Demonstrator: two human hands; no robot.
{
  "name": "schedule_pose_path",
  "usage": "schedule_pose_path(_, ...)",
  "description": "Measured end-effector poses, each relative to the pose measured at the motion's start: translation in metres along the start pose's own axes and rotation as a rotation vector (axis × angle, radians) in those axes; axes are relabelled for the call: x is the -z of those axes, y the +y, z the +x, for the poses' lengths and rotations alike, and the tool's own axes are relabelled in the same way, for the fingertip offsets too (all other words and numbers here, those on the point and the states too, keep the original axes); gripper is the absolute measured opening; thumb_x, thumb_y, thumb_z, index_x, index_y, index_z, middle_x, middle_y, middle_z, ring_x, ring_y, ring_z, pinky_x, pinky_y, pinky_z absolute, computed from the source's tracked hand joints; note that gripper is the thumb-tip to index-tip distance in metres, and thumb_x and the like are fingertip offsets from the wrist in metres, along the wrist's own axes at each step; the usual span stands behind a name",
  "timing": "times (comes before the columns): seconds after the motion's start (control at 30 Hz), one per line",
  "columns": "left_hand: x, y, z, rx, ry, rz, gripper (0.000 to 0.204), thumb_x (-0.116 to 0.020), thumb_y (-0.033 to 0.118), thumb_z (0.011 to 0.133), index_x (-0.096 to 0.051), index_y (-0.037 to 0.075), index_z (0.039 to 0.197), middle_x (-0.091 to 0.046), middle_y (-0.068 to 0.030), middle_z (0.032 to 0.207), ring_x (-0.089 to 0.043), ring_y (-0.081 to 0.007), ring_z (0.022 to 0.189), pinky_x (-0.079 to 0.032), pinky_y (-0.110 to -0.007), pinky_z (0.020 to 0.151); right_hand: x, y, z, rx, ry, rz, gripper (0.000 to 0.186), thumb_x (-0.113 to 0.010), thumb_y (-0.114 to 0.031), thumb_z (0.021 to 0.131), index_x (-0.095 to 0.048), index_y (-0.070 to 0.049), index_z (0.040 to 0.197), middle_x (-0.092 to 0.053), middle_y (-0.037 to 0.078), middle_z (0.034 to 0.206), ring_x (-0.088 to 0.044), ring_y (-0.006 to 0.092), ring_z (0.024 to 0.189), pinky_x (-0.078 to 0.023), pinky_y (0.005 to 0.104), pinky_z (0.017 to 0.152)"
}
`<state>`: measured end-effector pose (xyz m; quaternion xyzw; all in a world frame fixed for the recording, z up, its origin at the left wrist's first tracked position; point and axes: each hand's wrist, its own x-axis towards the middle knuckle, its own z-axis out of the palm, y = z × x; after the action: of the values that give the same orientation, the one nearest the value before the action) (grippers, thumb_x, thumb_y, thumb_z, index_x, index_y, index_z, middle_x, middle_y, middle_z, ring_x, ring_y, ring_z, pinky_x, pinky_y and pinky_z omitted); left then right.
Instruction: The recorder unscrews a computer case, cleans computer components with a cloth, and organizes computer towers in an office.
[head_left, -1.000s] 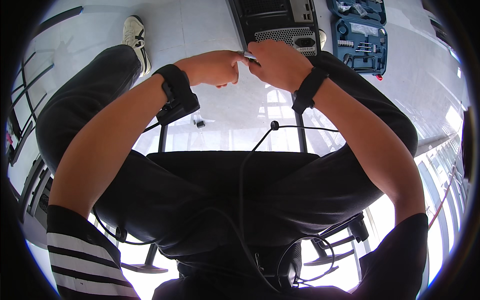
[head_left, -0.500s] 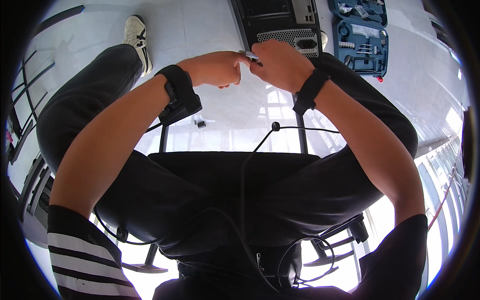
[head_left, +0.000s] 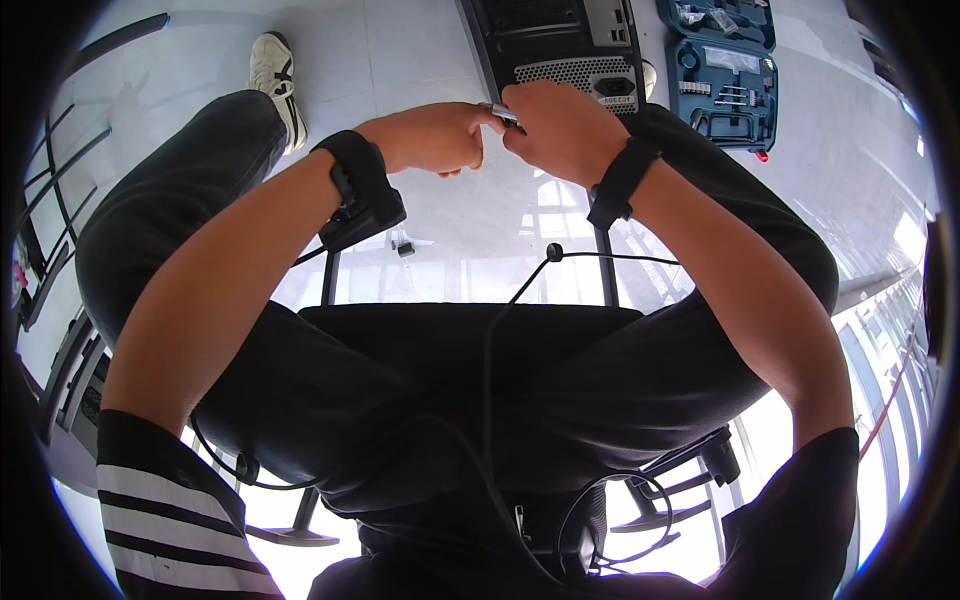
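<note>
My left hand (head_left: 435, 138) and my right hand (head_left: 558, 130) meet in front of me above my knees. Between their fingertips is a small, thin metal tool (head_left: 500, 112); my right hand closes around it and the left fingers pinch its tip. Both wrists wear black bands. Just beyond the hands a black computer case (head_left: 560, 45) lies on the pale floor, its perforated grille facing me.
An open blue tool case (head_left: 725, 70) with bits and sockets lies on the floor at the upper right. My white shoe (head_left: 272, 70) is at the upper left. I sit on a black chair; cables run over my lap. Dark metal frames stand at the left.
Both hands stay together at the tool with only slight finger shifts; nothing else has moved.
</note>
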<state>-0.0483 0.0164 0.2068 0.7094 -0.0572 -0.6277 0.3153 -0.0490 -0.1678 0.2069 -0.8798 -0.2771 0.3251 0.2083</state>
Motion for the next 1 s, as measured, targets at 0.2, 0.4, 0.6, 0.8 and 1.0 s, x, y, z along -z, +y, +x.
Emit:
schedule_pose_path(0.2, 0.002, 0.002, -0.003, -0.002, -0.009, -0.019, 0.053, -0.054, 0.007, 0.088, -0.048, 0.005, 0.141, -0.065, -0.0083, 0.098, -0.061, -0.0177, 0.070, -0.050, -0.031, 0.071, 0.001, -0.001, 0.000, 0.007, -0.013, -0.031, 0.019, -0.062, -0.017, 0.083, -0.058, 0.002, 0.084, -0.061, 0.018, 0.075, -0.064, 0.0354, 0.076, -0.052, 0.0435, 0.072)
schedule_pose_path(0.4, 0.000, 0.002, -0.002, 0.000, -0.024, -0.071, 0.056, -0.056, 0.004, 0.081, -0.050, 0.002, 0.137, -0.060, -0.0083, 0.092, -0.060, -0.0176, 0.074, -0.051, -0.031, 0.069, 0.005, -0.003, 0.000, 0.030, -0.059, -0.088, 0.023, -0.061, -0.021, 0.086, -0.061, 0.001, 0.082, -0.063, 0.018, 0.075, -0.065, 0.0342, 0.071, -0.054, 0.0423, 0.067)
schedule_pose_path(0.6, 0.002, -0.003, -0.001, -0.024, -0.040, 0.027, 0.044, -0.056, 0.003, 0.079, -0.060, 0.002, 0.123, -0.062, -0.0095, 0.095, -0.062, -0.0188, 0.077, -0.051, -0.031, 0.071, 0.001, -0.006, -0.002, 0.053, -0.043, -0.136, 0.026, -0.062, -0.023, 0.088, -0.065, 0.001, 0.082, -0.065, 0.017, 0.072, -0.067, 0.0325, 0.068, -0.056, 0.0396, 0.064)
schedule_pose_path(0.8, 0.002, -0.010, -0.003, -0.136, 0.004, 0.140, 0.031, -0.056, 0.007, 0.085, -0.063, 0.001, 0.114, -0.062, -0.0063, 0.089, -0.062, -0.0177, 0.071, -0.050, -0.030, 0.069, -0.006, -0.012, 0.000, 0.027, -0.028, -0.172, 0.027, -0.060, -0.022, 0.089, -0.067, 0.001, 0.078, -0.066, 0.017, 0.072, -0.067, 0.0323, 0.067, -0.056, 0.0385, 0.065)
schedule_pose_path(1.0, 0.016, -0.002, -0.014, -0.075, -0.002, 0.128, 0.022, -0.056, 0.005, 0.084, -0.064, 0.000, 0.104, -0.064, -0.0078, 0.084, -0.065, -0.0177, 0.071, -0.051, -0.031, 0.067, -0.001, -0.019, 0.005, -0.094, -0.082, -0.111, 0.029, -0.059, -0.022, 0.089, -0.067, 0.002, 0.075, -0.066, 0.019, 0.072, -0.067, 0.0345, 0.068, -0.056, 0.0410, 0.067)
